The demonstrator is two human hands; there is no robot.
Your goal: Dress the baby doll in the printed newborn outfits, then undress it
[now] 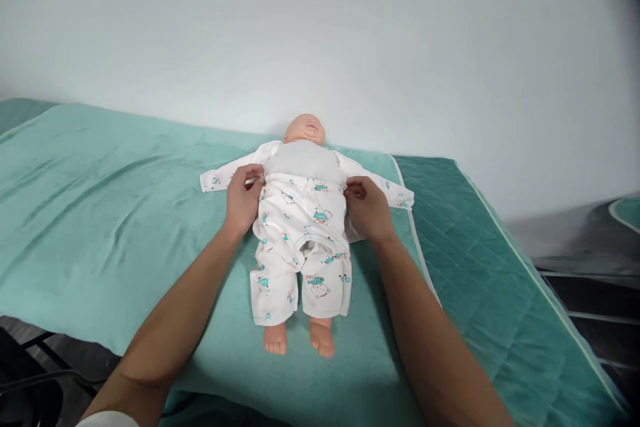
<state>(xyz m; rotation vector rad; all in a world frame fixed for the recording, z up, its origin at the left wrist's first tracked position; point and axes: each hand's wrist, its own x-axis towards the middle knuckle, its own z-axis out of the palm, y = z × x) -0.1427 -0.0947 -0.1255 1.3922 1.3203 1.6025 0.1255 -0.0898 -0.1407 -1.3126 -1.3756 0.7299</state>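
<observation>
A baby doll (303, 157) lies on its back on a teal blanket (100, 200), head toward the wall, bare feet toward me. It wears white printed trousers (300, 240) and an open white printed top with sleeves spread sideways; its grey torso shows. My left hand (243, 197) pinches the trousers' waistband at the doll's left-of-frame hip. On the other hip, my right hand (367, 207) grips the waistband, fingers closed.
The blanket covers a table or bed against a pale wall (320, 33). A darker quilted teal pad (480, 267) lies under it on the right. Dark floor and metal frame parts (575, 280) show at far right; a dark chair (30, 387) sits at lower left.
</observation>
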